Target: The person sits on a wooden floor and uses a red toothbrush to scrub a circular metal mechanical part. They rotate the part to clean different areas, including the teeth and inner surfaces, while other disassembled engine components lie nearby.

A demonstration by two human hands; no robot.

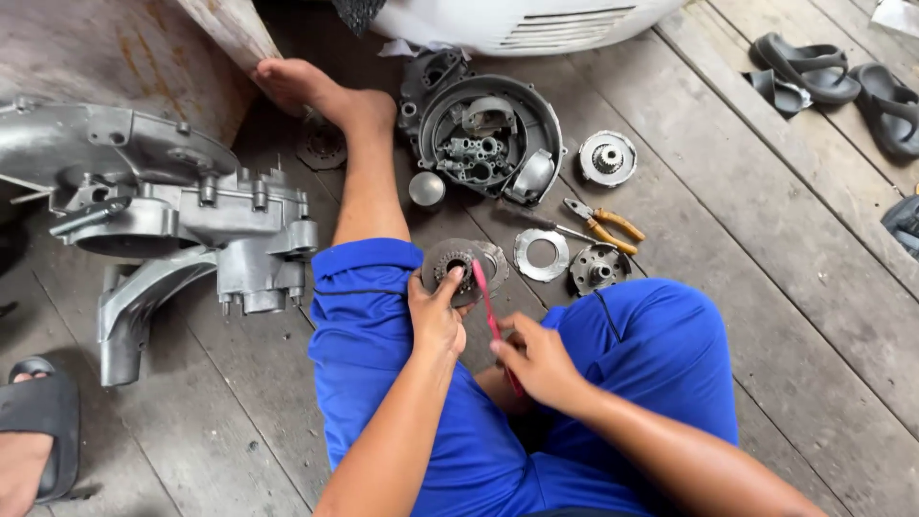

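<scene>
On the far left, at the bottom edge, sits a black sandal (43, 421) on the wooden floor (785, 316). Just above it lies a big silver engine case (182, 225), resting on its side. A bare foot (321, 94) stretches out past the engine, and the leg runs down to blue shorts (369, 335).

Next comes the left hand (436, 321). Its fingers are curled tight around a round toothed metal disc (459, 268), with the thumb pressed on the disc's face. The disc is held up over the left knee, close to the middle of the view.

Just right of that is the right hand (541, 364). Its fingers are closed around a thin red tool (488, 306), like a brush handle. The top end of the red tool touches the edge of the disc.

Up above the hands lies a round dark engine cover (493, 139) with small parts inside it. A small silver cap (426, 189) sits beside it. To the right are a silver gear piece (607, 158), a flat metal ring (541, 255) and a round hub (598, 268). Orange-handled pliers (608, 227) lie between them, with a screwdriver (550, 225) just beside.

Far right, at the top, are dark sandals (842, 81) on the boards.
</scene>
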